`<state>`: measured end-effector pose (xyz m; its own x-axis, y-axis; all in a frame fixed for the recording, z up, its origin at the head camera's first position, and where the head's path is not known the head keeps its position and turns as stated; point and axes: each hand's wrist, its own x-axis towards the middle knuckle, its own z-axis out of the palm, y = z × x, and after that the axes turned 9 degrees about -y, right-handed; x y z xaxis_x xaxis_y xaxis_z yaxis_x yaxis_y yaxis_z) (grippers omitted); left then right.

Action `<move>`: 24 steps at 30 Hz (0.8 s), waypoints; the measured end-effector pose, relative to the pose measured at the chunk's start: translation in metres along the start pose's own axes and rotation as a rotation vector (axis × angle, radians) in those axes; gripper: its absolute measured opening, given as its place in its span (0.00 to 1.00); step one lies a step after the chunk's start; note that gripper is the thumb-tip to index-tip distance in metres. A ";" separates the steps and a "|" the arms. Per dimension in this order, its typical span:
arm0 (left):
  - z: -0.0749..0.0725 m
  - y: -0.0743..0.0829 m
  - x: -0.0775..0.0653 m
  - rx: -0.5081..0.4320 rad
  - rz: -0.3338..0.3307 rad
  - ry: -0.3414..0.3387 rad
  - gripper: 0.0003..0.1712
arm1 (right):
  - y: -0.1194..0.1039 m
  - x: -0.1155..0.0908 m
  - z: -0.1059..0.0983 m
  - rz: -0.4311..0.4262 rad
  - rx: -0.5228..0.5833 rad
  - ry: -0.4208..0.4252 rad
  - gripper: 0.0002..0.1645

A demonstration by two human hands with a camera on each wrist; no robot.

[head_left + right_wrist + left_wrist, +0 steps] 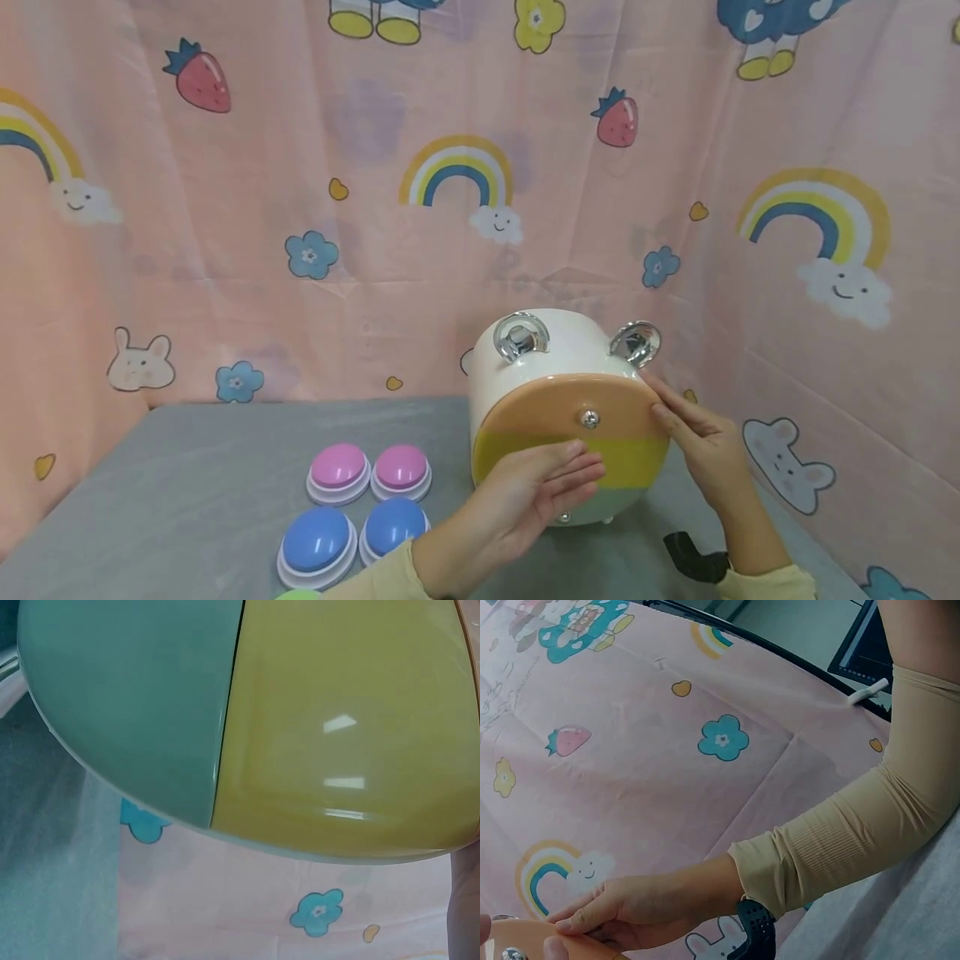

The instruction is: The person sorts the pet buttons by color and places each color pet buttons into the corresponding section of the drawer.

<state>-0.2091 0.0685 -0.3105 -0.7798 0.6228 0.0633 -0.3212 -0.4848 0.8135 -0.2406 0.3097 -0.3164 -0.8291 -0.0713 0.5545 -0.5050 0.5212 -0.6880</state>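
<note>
A round white box [555, 337] stands on the table, its front banded orange, yellow and green. Two chrome ring-shaped fittings sit on top, and silver knobs show on the front. My right hand [708, 454] pinches the box's right edge by the orange band, thumb on the front and fingers along the side. In the left wrist view the right hand [630, 911] is at the orange panel [570, 946]. My left hand [528, 496] is held in front of the yellow band, fingers straight; whether it touches is unclear. The right wrist view shows the green [127, 697] and yellow [345, 697] bands close up.
Left of the box sit pink domed buttons [337, 467] and blue domed buttons [317, 540] on white bases. A green dome [298, 595] is cut off below. Behind the grey table [217, 475] hangs a pink patterned curtain [247, 167]. A black band [693, 558] is on the right wrist.
</note>
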 end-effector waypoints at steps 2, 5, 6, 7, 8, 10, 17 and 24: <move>0.001 0.000 0.004 -0.012 -0.010 0.002 0.23 | 0.001 0.000 0.000 0.007 -0.016 0.008 0.23; 0.003 0.002 0.008 -0.024 -0.019 0.006 0.22 | 0.000 0.001 -0.001 0.016 -0.039 0.011 0.23; 0.004 0.002 0.009 -0.027 -0.022 0.010 0.21 | 0.000 0.001 -0.001 0.017 -0.042 0.008 0.23; 0.005 0.003 0.010 -0.032 -0.024 0.017 0.20 | -0.001 0.001 -0.001 0.019 -0.049 0.007 0.23; 0.005 0.003 0.011 -0.037 -0.026 0.023 0.20 | -0.001 0.001 -0.001 0.021 -0.049 0.006 0.23; 0.007 0.005 0.013 -0.052 -0.030 0.036 0.20 | -0.002 0.001 -0.001 0.029 -0.055 0.004 0.23; 0.012 0.006 0.021 -0.114 -0.045 0.058 0.20 | -0.003 0.000 0.000 0.039 -0.045 0.000 0.23; 0.017 0.004 0.028 -0.172 -0.014 0.064 0.15 | 0.000 0.000 0.001 0.021 -0.015 0.007 0.23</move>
<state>-0.2234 0.0943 -0.2961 -0.8056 0.5924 0.0107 -0.4152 -0.5773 0.7031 -0.2410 0.3091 -0.3167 -0.8379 -0.0543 0.5431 -0.4836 0.5354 -0.6925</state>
